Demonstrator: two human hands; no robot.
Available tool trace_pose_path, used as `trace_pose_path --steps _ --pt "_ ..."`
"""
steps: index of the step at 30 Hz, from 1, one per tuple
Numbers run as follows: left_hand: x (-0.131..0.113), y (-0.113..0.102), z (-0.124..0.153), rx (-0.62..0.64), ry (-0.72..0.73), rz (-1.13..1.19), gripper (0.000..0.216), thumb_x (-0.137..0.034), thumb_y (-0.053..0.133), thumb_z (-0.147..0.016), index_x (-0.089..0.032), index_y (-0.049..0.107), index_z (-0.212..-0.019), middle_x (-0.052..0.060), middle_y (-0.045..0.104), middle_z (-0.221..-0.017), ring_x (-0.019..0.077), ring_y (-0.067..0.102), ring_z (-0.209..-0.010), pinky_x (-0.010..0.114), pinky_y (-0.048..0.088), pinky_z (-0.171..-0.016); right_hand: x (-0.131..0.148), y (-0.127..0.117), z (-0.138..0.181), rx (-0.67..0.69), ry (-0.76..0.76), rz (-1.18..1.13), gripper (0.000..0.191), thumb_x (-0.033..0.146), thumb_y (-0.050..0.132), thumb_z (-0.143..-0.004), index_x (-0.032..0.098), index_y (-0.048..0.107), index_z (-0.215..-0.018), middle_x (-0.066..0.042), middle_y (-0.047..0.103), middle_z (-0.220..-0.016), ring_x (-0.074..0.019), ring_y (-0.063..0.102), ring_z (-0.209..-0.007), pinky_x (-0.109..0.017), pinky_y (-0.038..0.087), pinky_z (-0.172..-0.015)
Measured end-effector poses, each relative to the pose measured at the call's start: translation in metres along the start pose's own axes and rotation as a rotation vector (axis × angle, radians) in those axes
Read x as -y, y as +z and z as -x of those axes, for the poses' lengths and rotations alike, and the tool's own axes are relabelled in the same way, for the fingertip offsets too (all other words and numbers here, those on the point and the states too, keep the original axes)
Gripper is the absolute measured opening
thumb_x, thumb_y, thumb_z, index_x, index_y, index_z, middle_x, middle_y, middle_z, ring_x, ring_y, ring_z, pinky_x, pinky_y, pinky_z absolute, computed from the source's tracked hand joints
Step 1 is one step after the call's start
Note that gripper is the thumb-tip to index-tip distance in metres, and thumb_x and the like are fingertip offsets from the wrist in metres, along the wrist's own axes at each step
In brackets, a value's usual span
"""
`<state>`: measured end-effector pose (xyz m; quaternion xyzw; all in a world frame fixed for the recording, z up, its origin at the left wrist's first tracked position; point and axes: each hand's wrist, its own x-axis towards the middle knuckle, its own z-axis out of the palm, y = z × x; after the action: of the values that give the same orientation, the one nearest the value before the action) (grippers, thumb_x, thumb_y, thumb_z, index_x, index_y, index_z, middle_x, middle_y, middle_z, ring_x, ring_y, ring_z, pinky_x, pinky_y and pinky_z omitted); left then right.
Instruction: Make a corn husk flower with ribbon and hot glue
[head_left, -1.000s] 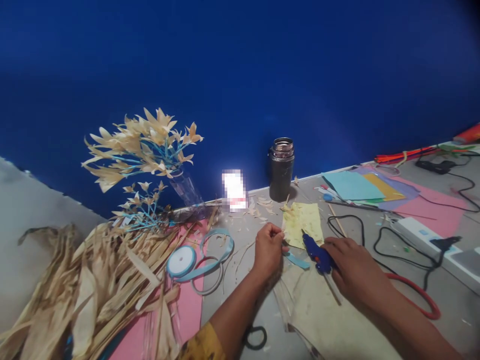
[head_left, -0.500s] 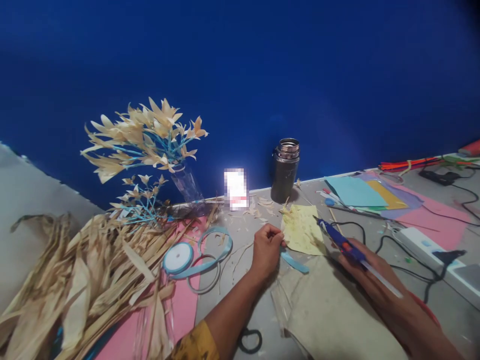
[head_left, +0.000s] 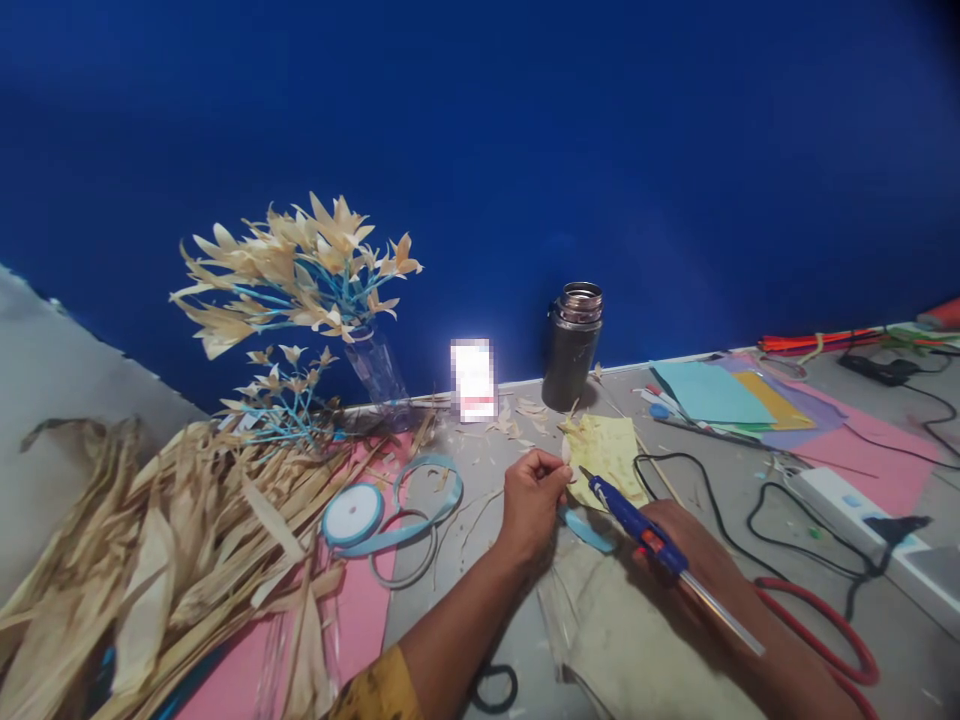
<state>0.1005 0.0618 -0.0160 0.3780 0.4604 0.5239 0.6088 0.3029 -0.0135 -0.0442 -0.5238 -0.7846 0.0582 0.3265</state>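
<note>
A blue hot glue gun [head_left: 630,515] is in my right hand [head_left: 686,550], whose fingers are wrapped round its handle. A clear glue stick [head_left: 724,610] sticks out of its back end, and its nozzle points up and left toward my left fingertips. My left hand [head_left: 534,500] is closed in a pinch; a small pale piece shows at the fingertips, too small to name. Just below those fingers lies a short light-blue ribbon strip [head_left: 586,530]. Behind the nozzle is a yellow paper sheet [head_left: 615,440] with bits on it.
Dried corn husks [head_left: 172,560] cover the left side. Near them are a ribbon roll [head_left: 352,515] and a vase [head_left: 379,375] of husk flowers. A steel flask [head_left: 574,350] stands by the blue wall. At right lie coloured sheets [head_left: 712,390], a power strip [head_left: 862,520] and black cords.
My right hand has brought the glue gun left and down, its nozzle now close to my left fingertips. A red cord loop has come into view at the right. My left hand has barely moved.
</note>
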Motion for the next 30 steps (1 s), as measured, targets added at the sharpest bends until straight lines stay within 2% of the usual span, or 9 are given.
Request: trace_pose_path --steps 6,11,15,21,26,30 --pt "0.001 -0.001 -0.001 0.008 -0.005 0.02 0.018 -0.026 0.079 -0.064 -0.017 0.063 -0.068 -0.004 0.057 -0.054 0.0073 0.045 -0.045 0.02 0.03 -0.046 -0.006 0.005 -0.001 0.052 0.029 0.064 0.037 0.051 0.051 -0.096 0.022 0.07 -0.082 -0.01 0.072 -0.076 -0.0249 0.066 -0.071 -0.035 0.052 -0.067" --pt "0.001 -0.003 -0.001 0.024 -0.025 0.046 0.022 -0.029 0.081 -0.064 -0.018 0.063 -0.071 -0.003 0.059 -0.055 0.0072 0.045 -0.044 0.02 0.03 -0.045 -0.009 0.005 0.001 0.147 0.054 0.112 0.027 0.042 0.055 -0.094 0.022 0.071 -0.084 -0.011 0.074 -0.085 -0.0273 0.068 -0.08 -0.038 0.053 -0.074" --pt "0.001 -0.003 -0.001 0.02 -0.023 0.04 0.024 -0.029 0.083 -0.063 -0.017 0.064 -0.069 -0.003 0.06 -0.055 0.0068 0.045 -0.044 0.02 0.03 -0.045 -0.013 0.004 0.004 0.094 0.077 0.118 0.026 0.043 0.057 -0.094 0.023 0.073 -0.089 -0.012 0.075 -0.086 -0.0272 0.069 -0.081 -0.037 0.053 -0.075" --pt "-0.001 -0.002 0.001 0.024 -0.017 0.038 0.023 -0.029 0.083 -0.063 -0.017 0.064 -0.069 -0.002 0.061 -0.056 0.0067 0.044 -0.044 0.02 0.029 -0.045 -0.006 0.004 0.003 0.131 0.03 0.102 0.023 0.038 0.059 -0.094 0.021 0.072 -0.087 -0.012 0.075 -0.088 -0.0256 0.068 -0.081 -0.036 0.052 -0.075" --pt "-0.001 -0.002 0.002 0.017 -0.015 0.039 0.024 -0.029 0.084 -0.063 -0.017 0.064 -0.069 -0.002 0.06 -0.055 0.0068 0.044 -0.044 0.02 0.03 -0.045 -0.002 -0.001 -0.002 0.072 0.006 0.13 0.029 0.042 0.056 -0.096 0.022 0.069 -0.079 -0.009 0.071 -0.076 -0.0246 0.065 -0.071 -0.036 0.05 -0.068" --pt "0.0 -0.002 0.001 0.02 -0.01 0.033 0.024 -0.03 0.084 -0.063 -0.017 0.065 -0.069 -0.003 0.06 -0.056 0.0068 0.044 -0.045 0.02 0.03 -0.046 0.002 -0.002 -0.002 0.058 -0.02 0.112 0.026 0.041 0.058 -0.095 0.023 0.071 -0.082 -0.009 0.072 -0.079 -0.0247 0.066 -0.075 -0.035 0.05 -0.069"
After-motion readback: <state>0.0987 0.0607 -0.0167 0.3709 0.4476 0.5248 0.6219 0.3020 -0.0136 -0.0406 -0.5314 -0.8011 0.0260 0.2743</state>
